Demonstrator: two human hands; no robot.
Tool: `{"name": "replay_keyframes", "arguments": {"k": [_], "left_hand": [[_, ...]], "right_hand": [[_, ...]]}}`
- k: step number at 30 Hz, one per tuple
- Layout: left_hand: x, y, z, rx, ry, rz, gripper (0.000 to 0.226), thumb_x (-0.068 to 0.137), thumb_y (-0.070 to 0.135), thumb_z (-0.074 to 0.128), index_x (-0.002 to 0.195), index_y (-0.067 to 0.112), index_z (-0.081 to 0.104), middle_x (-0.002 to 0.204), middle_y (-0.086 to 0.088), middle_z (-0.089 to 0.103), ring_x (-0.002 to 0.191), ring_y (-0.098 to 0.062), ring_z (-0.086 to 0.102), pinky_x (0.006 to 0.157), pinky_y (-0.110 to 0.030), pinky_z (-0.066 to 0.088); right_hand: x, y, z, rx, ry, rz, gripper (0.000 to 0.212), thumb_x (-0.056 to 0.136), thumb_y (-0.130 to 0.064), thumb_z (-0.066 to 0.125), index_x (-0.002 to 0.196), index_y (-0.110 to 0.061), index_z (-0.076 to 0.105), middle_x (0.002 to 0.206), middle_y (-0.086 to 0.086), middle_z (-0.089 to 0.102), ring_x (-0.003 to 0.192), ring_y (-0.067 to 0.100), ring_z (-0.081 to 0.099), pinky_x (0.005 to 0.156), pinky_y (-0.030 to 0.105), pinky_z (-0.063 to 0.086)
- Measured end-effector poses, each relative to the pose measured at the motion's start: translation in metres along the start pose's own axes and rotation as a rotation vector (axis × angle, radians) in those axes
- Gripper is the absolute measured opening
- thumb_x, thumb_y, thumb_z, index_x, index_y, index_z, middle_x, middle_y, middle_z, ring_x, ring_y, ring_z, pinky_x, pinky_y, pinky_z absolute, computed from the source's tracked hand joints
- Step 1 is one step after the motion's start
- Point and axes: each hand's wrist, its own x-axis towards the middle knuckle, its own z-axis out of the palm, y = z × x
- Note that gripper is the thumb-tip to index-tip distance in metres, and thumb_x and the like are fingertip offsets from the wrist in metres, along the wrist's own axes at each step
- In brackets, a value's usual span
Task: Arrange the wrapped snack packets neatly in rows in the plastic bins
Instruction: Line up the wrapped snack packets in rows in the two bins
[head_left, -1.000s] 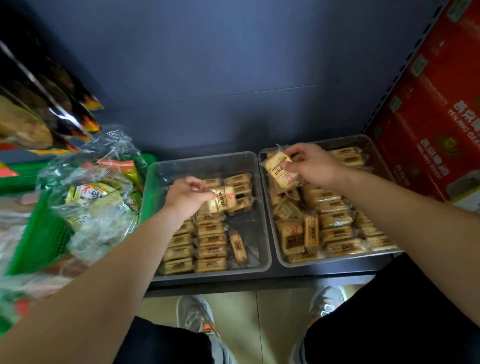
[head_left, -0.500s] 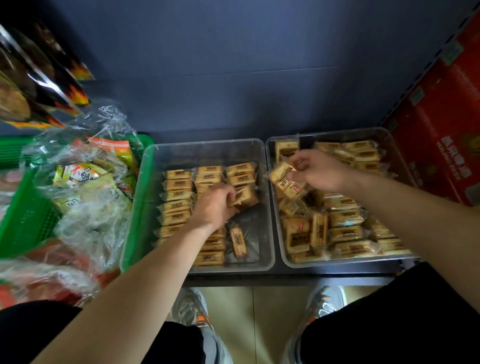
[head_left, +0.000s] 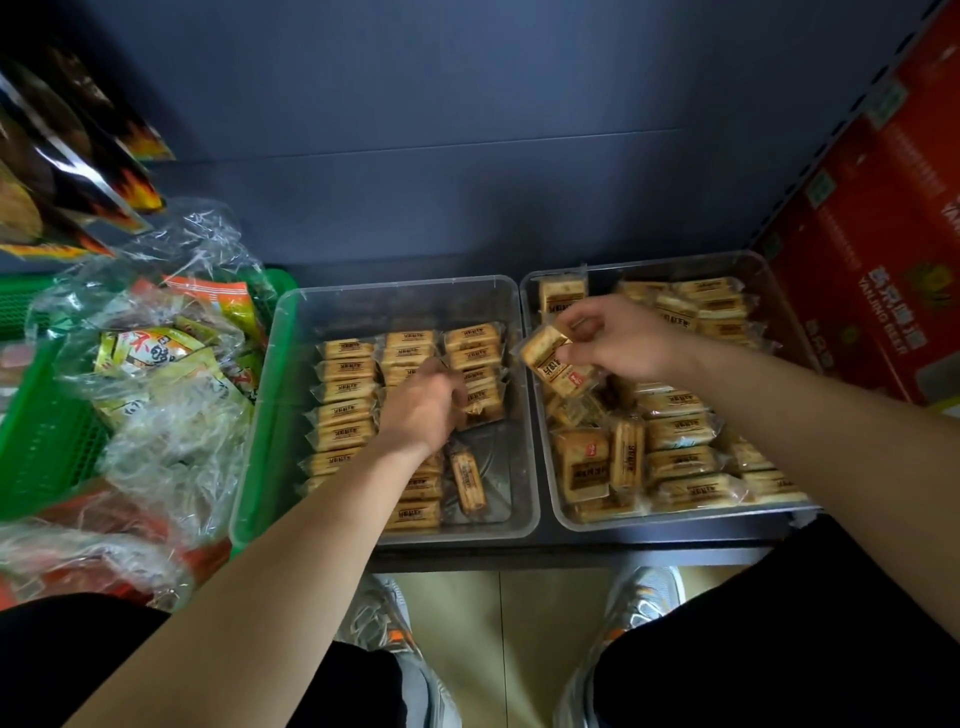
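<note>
Two clear plastic bins sit side by side on a dark shelf. The left bin (head_left: 395, 296) holds tan wrapped snack packets (head_left: 345, 389) laid in rows, with one loose packet (head_left: 468, 481) lying lengthwise near its front right. My left hand (head_left: 423, 402) is down in this bin, fingers curled on a packet (head_left: 483, 402) in the right-hand row. The right bin (head_left: 675, 265) holds several packets in a loose jumble. Above that bin's left side my right hand (head_left: 610, 340) pinches one packet (head_left: 556, 361), tilted.
A green basket (head_left: 47, 441) with crinkled clear bags of snacks stands to the left. Dark snack bags hang at the upper left. A red carton (head_left: 878, 249) stands at the right. A blue back panel rises behind the bins. My shoes show on the floor below the shelf edge.
My left hand came down with its packet to the right-hand row of the left bin. My right hand lifted a packet from the right bin and carried it toward the left bin.
</note>
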Motion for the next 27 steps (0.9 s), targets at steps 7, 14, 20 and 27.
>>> {"name": "replay_keyframes", "arguments": {"k": [7, 14, 20, 27], "left_hand": [[-0.007, 0.023, -0.082, -0.374, -0.028, 0.034, 0.038, 0.093, 0.028, 0.071, 0.130, 0.032, 0.062, 0.125, 0.011, 0.065, 0.104, -0.009, 0.066, 0.098, -0.036, 0.053], [-0.032, 0.029, -0.098, -0.569, -0.070, 0.123, 0.041, 0.084, 0.030, 0.081, 0.121, 0.037, 0.065, 0.111, 0.013, 0.070, 0.098, -0.006, 0.069, 0.095, -0.037, 0.055], [-0.028, -0.004, -0.055, -0.506, -0.054, -0.114, 0.031, 0.082, 0.017, 0.081, 0.103, 0.027, 0.061, 0.111, 0.007, 0.062, 0.100, -0.016, 0.065, 0.086, -0.034, 0.055], [-0.023, -0.003, -0.024, -0.369, -0.069, -0.031, 0.025, 0.087, 0.022, 0.078, 0.104, 0.028, 0.060, 0.114, 0.013, 0.061, 0.103, -0.010, 0.060, 0.080, -0.019, 0.044]], "right_hand": [[-0.005, -0.020, 0.006, 0.029, -0.038, -0.063, 0.041, 0.094, -0.013, 0.070, 0.134, -0.021, 0.061, 0.116, -0.003, 0.067, 0.101, 0.009, 0.065, 0.076, 0.020, 0.052], [-0.006, -0.033, 0.025, 0.042, -0.076, -0.122, 0.047, 0.088, -0.011, 0.076, 0.133, -0.015, 0.060, 0.105, -0.005, 0.075, 0.098, 0.010, 0.071, 0.096, 0.032, 0.055], [0.004, -0.008, 0.018, -0.230, -0.033, -0.037, 0.035, 0.095, -0.023, 0.069, 0.129, -0.019, 0.063, 0.109, -0.006, 0.070, 0.106, 0.012, 0.065, 0.100, 0.033, 0.050], [0.007, -0.007, 0.030, -0.339, -0.124, -0.058, 0.027, 0.097, -0.021, 0.066, 0.123, -0.022, 0.060, 0.105, -0.005, 0.066, 0.096, 0.010, 0.063, 0.078, 0.025, 0.048]]}}
